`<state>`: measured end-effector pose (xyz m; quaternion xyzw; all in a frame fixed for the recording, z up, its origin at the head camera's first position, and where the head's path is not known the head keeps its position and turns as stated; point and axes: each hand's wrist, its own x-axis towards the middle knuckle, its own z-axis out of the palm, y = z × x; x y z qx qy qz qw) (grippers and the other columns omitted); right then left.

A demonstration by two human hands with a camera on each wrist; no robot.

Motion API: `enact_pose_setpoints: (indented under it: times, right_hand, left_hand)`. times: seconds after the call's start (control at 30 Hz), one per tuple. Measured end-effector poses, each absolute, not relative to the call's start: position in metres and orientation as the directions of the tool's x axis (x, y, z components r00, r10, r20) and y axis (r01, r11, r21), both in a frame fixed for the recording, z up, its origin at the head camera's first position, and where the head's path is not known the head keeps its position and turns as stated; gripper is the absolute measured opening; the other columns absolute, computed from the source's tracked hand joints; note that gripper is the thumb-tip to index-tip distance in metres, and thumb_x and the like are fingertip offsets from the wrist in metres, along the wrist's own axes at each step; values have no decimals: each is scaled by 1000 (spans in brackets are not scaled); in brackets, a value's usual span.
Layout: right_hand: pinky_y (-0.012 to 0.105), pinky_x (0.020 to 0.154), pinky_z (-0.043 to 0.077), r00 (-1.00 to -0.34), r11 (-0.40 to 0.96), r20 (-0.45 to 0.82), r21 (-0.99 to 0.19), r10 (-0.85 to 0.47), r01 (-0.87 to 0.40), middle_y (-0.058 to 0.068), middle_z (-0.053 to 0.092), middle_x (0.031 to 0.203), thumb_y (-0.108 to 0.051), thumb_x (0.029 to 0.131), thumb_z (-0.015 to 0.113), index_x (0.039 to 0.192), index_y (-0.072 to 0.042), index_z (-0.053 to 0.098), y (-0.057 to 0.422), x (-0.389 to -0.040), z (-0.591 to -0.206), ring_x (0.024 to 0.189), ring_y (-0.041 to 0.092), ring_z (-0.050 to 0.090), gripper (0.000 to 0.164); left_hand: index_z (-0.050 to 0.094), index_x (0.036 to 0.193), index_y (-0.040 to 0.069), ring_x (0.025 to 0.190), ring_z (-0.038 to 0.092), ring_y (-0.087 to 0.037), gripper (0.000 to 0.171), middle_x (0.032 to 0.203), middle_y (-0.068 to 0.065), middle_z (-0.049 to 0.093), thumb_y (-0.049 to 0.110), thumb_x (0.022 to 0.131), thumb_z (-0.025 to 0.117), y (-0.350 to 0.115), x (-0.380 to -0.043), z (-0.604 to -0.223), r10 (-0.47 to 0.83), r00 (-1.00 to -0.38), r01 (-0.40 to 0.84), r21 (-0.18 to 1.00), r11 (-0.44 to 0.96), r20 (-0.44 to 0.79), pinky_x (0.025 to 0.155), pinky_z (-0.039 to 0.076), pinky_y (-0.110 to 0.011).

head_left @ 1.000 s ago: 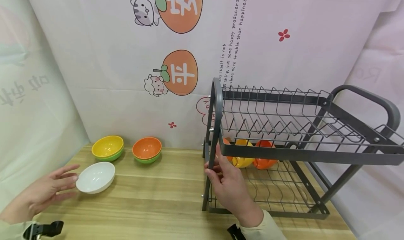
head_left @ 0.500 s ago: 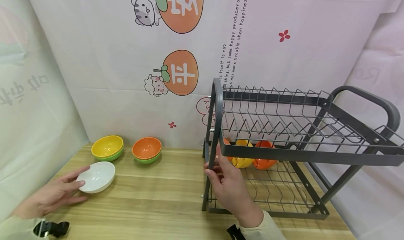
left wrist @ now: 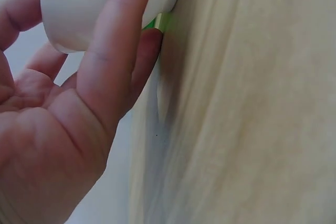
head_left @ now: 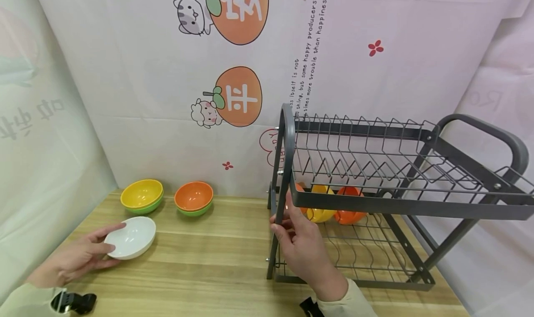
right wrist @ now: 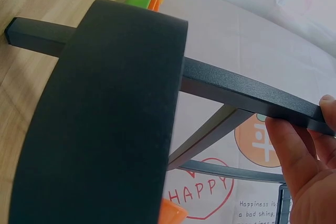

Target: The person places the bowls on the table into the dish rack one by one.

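My left hand (head_left: 85, 256) holds a white bowl (head_left: 134, 238) by its left side, thumb at the rim and fingers around the outside. In the left wrist view the same bowl (left wrist: 79, 9) is tilted against the fingers, close to the wooden tabletop. My right hand (head_left: 308, 250) grips the left front post of a dark grey two-tier dish rack (head_left: 396, 206). Thumb and fingers pinch that post (right wrist: 226, 85) from both sides in the right wrist view.
Behind the white bowl, a yellow bowl (head_left: 142, 193) sits in a green one, and an orange bowl (head_left: 193, 195) is nested likewise. On the rack's lower tier stand a yellow bowl (head_left: 321, 214) and orange bowls (head_left: 349, 215). A printed cloth (head_left: 167, 99) hangs behind.
My left hand has moved right onto the white bowl and taken hold of it; the bowl has shifted slightly right and toward me. The right hand stays on the rack post.
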<state>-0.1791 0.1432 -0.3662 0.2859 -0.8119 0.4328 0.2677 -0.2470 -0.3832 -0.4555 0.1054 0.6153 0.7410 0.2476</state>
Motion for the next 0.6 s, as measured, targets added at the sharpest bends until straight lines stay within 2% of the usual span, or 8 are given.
enact_pose_setpoints:
  times: [0.1, 0.17, 0.23, 0.37, 0.6]
  right_hand:
    - [24, 58, 55, -697, 463, 679, -553, -231, -692, -3, 65, 104, 5, 90, 69, 161, -17, 17, 143, -179, -366, 77, 9, 62, 90]
    - [23, 58, 55, -702, 466, 674, -557, -229, -687, -4, 65, 104, 5, 91, 68, 161, -18, 17, 143, -179, -366, 78, 9, 62, 90]
    - [23, 57, 55, -706, 467, 670, -561, -228, -684, -4, 65, 104, 4, 91, 68, 161, -18, 17, 143, -178, -366, 78, 8, 62, 89]
    - [24, 57, 55, -706, 461, 670, -564, -229, -685, -4, 65, 104, 5, 91, 68, 161, -16, 19, 143, -178, -366, 78, 9, 62, 88]
    - [23, 57, 55, -699, 466, 677, -554, -229, -690, -4, 65, 104, 5, 91, 68, 161, -17, 18, 143, -178, -366, 77, 9, 62, 89]
  left_hand:
    - [62, 133, 36, 111, 57, -25, 62, 142, -14, 18, -11, 99, 43, -383, -247, -457, 527, -839, -237, 962, -133, -134, 98, 48, -54]
    - [61, 135, 35, 112, 57, -25, 63, 137, -10, 24, -12, 98, 41, -382, -248, -457, 549, -827, -233, 963, -137, -122, 98, 48, -55]
    - [60, 136, 35, 112, 56, -24, 65, 142, -17, 15, -13, 97, 40, -381, -249, -458, 573, -812, -226, 964, -138, -109, 98, 48, -55]
    - [62, 132, 39, 111, 55, -21, 63, 140, -33, -14, -11, 98, 43, -375, -249, -458, 579, -805, -219, 971, -95, -125, 97, 48, -55]
    - [61, 131, 40, 108, 56, -22, 56, 144, -35, -21, -5, 99, 52, -364, -248, -453, 554, -817, -210, 977, -27, -161, 94, 51, -54]
